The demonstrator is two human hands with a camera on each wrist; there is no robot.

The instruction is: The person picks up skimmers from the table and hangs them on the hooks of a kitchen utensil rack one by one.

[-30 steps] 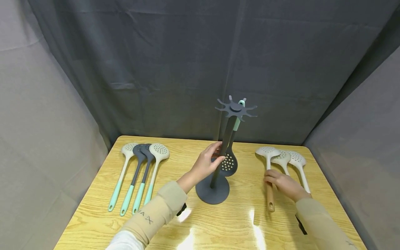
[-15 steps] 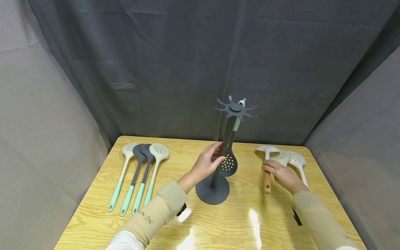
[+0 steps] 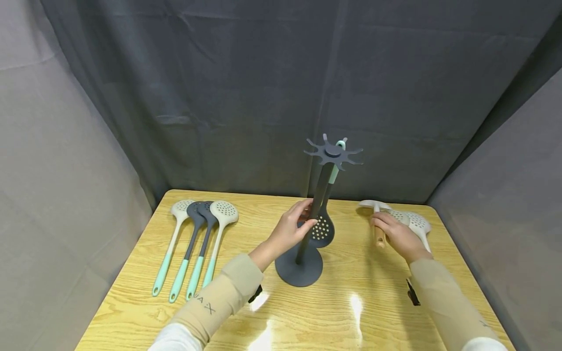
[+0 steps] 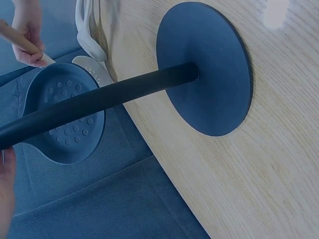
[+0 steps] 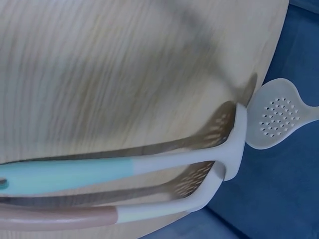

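Head view, centre: left hand (image 3: 287, 231) fingers curl round the stand (image 3: 307, 234) pole; right hand (image 3: 392, 234) grips a wooden-handled skimmer (image 3: 376, 214), centre right, near the table (image 3: 333, 312) edge. Only the right wrist view shows two more skimmers (image 5: 149, 169) lying flat at frame bottom; open tabletop fills the upper left.

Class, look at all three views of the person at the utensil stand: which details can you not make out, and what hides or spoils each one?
- Head view: the right hand covers the wooden-handled skimmer, so its grip is hidden.
- Left wrist view: the left hand is cut by the frame edge; its hold on the stand pole is unseen.
- Right wrist view: the table is blurred, and the right hand is out of frame.
- Head view: the hanging dark skimmer is partly behind the pole.
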